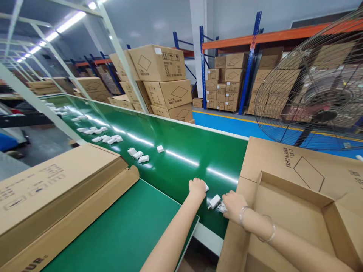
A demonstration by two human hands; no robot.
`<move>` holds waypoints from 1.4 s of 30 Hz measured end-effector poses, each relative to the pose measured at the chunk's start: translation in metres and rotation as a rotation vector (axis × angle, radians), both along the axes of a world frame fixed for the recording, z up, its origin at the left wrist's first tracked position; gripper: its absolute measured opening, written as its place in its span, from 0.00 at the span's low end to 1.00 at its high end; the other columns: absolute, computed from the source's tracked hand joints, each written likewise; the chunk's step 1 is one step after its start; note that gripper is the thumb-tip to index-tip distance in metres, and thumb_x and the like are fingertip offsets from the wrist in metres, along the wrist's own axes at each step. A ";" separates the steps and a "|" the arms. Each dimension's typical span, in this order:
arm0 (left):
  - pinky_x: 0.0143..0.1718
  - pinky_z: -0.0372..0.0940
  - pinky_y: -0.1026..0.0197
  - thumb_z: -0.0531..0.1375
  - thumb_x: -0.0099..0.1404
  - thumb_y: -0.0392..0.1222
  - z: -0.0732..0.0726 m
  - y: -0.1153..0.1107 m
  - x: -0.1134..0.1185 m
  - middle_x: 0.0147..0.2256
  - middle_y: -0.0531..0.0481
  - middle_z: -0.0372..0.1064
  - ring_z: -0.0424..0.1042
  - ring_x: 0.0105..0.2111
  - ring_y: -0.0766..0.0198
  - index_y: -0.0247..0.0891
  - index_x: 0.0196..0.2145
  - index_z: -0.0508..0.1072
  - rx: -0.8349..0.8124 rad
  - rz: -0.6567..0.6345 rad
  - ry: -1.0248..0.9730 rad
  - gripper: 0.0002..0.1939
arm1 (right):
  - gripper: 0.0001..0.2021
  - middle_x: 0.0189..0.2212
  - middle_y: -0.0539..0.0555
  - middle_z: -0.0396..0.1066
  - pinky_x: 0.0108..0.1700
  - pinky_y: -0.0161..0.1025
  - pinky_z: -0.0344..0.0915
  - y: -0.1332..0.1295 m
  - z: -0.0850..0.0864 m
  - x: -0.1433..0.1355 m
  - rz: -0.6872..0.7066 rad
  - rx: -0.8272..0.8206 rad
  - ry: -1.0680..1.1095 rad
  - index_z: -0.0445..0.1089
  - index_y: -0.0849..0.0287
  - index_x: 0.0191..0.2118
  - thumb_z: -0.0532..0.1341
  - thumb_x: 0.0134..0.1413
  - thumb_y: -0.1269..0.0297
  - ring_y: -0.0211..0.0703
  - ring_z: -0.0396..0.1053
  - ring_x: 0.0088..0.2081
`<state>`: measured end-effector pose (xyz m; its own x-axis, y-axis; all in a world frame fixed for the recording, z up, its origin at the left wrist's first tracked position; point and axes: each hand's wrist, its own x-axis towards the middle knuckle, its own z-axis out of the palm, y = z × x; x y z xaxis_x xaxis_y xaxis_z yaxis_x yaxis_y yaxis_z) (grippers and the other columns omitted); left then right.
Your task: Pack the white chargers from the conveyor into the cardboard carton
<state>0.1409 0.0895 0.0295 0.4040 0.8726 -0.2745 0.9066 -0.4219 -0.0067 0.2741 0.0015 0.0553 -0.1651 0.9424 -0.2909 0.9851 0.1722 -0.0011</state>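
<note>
Left hand [197, 189] over green belt [181, 162], palm down, fingers curled; forearm slants far and right from near edge. White adapter [207, 187] shows at its right side; closure on it cannot be told.

Right hand [235, 207] to right, forearm reaching leftward across open carton [295, 219], bracelets at wrist. Fingers bent down at white plugs [222, 207]; grip hidden, cannot tell.

Loose charger [214, 201] lies on belt between hands, prongs toward near left.
</note>
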 end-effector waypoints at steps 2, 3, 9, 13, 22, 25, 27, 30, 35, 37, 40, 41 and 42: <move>0.40 0.61 0.56 0.54 0.55 0.33 -0.001 0.000 -0.006 0.44 0.35 0.64 0.63 0.46 0.53 0.30 0.44 0.65 -0.036 0.055 0.010 0.17 | 0.13 0.35 0.58 0.70 0.35 0.39 0.61 -0.009 0.018 0.016 -0.024 0.042 0.073 0.68 0.60 0.37 0.63 0.44 0.61 0.51 0.66 0.39; 0.40 0.61 0.58 0.53 0.56 0.32 -0.001 -0.001 -0.007 0.44 0.37 0.64 0.64 0.45 0.55 0.31 0.44 0.65 -0.050 0.058 -0.001 0.16 | 0.13 0.34 0.56 0.70 0.34 0.38 0.60 -0.016 0.027 0.025 -0.043 0.059 0.140 0.67 0.59 0.37 0.62 0.45 0.58 0.49 0.66 0.37; 0.44 0.58 0.56 0.50 0.58 0.30 0.034 -0.038 -0.005 0.44 0.40 0.63 0.62 0.46 0.56 0.34 0.44 0.63 0.012 0.031 -0.146 0.15 | 0.20 0.28 0.52 0.67 0.30 0.34 0.58 -0.083 0.054 0.073 -0.240 -0.184 0.907 0.63 0.60 0.35 0.61 0.45 0.47 0.40 0.65 0.29; 0.48 0.57 0.62 0.55 0.58 0.33 0.068 -0.101 -0.009 0.45 0.51 0.64 0.61 0.47 0.64 0.43 0.44 0.63 -0.249 -0.358 -0.823 0.15 | 0.29 0.36 0.57 0.67 0.37 0.36 0.63 -0.137 0.049 0.079 -0.500 -0.538 1.540 0.62 0.61 0.40 0.60 0.42 0.39 0.42 0.67 0.37; 0.56 0.50 0.54 0.58 0.56 0.34 0.072 -0.181 0.005 0.45 0.48 0.64 0.57 0.52 0.61 0.41 0.42 0.64 -0.657 -0.434 -1.196 0.14 | 0.26 0.41 0.58 0.67 0.46 0.41 0.61 -0.183 0.044 0.072 -0.593 -0.638 1.936 0.65 0.59 0.46 0.60 0.47 0.44 0.45 0.67 0.43; 0.56 0.51 0.55 0.57 0.56 0.31 0.081 -0.188 0.000 0.47 0.48 0.62 0.55 0.54 0.60 0.41 0.44 0.63 -0.751 -0.421 -1.186 0.18 | 0.26 0.39 0.57 0.67 0.43 0.40 0.63 -0.195 0.049 0.084 -0.612 -0.590 1.857 0.63 0.59 0.45 0.60 0.47 0.44 0.44 0.67 0.41; 0.53 0.54 0.56 0.56 0.58 0.32 0.092 -0.193 -0.004 0.48 0.47 0.60 0.56 0.53 0.59 0.42 0.47 0.60 -0.785 -0.375 -1.064 0.19 | 0.27 0.36 0.55 0.67 0.36 0.36 0.65 -0.205 0.052 0.098 -0.587 -0.556 1.671 0.62 0.59 0.43 0.61 0.45 0.43 0.42 0.67 0.37; 0.49 0.57 0.54 0.54 0.60 0.37 0.107 -0.204 0.006 0.46 0.46 0.61 0.60 0.49 0.57 0.39 0.49 0.59 -0.653 -0.400 -0.777 0.18 | 0.24 0.31 0.54 0.67 0.30 0.35 0.63 -0.225 0.050 0.119 -0.532 -0.444 1.210 0.61 0.59 0.42 0.61 0.45 0.45 0.41 0.66 0.31; 0.33 0.62 0.56 0.55 0.57 0.33 0.111 -0.231 0.067 0.39 0.38 0.65 0.68 0.37 0.54 0.29 0.42 0.65 -0.383 -0.848 -0.247 0.14 | 0.17 0.32 0.54 0.69 0.33 0.39 0.61 -0.265 0.034 0.137 -0.534 -0.143 0.479 0.62 0.56 0.41 0.59 0.48 0.53 0.45 0.67 0.31; 0.31 0.61 0.57 0.62 0.48 0.33 0.105 -0.242 0.096 0.37 0.37 0.66 0.69 0.35 0.53 0.27 0.45 0.64 -0.385 -0.887 -0.046 0.24 | 0.16 0.33 0.55 0.69 0.34 0.40 0.61 -0.278 0.029 0.139 -0.530 -0.138 0.404 0.61 0.55 0.43 0.58 0.49 0.54 0.47 0.67 0.33; 0.35 0.59 0.54 0.69 0.35 0.35 0.091 -0.253 0.128 0.37 0.36 0.68 0.69 0.36 0.49 0.28 0.47 0.64 -0.399 -0.809 0.123 0.38 | 0.14 0.35 0.55 0.68 0.35 0.40 0.61 -0.287 0.027 0.133 -0.533 -0.156 0.394 0.61 0.56 0.43 0.56 0.51 0.56 0.47 0.67 0.35; 0.37 0.59 0.52 0.69 0.33 0.34 0.084 -0.255 0.134 0.37 0.36 0.69 0.69 0.37 0.49 0.30 0.45 0.66 -0.408 -0.778 0.122 0.38 | 0.13 0.35 0.56 0.68 0.35 0.39 0.61 -0.287 0.027 0.129 -0.527 -0.177 0.414 0.61 0.56 0.41 0.55 0.52 0.57 0.47 0.67 0.35; 0.39 0.58 0.51 0.69 0.32 0.34 0.078 -0.257 0.138 0.36 0.37 0.70 0.69 0.38 0.48 0.32 0.42 0.68 -0.426 -0.738 0.058 0.35 | 0.12 0.35 0.56 0.68 0.36 0.39 0.61 -0.286 0.027 0.125 -0.506 -0.204 0.451 0.62 0.57 0.40 0.54 0.52 0.57 0.47 0.67 0.35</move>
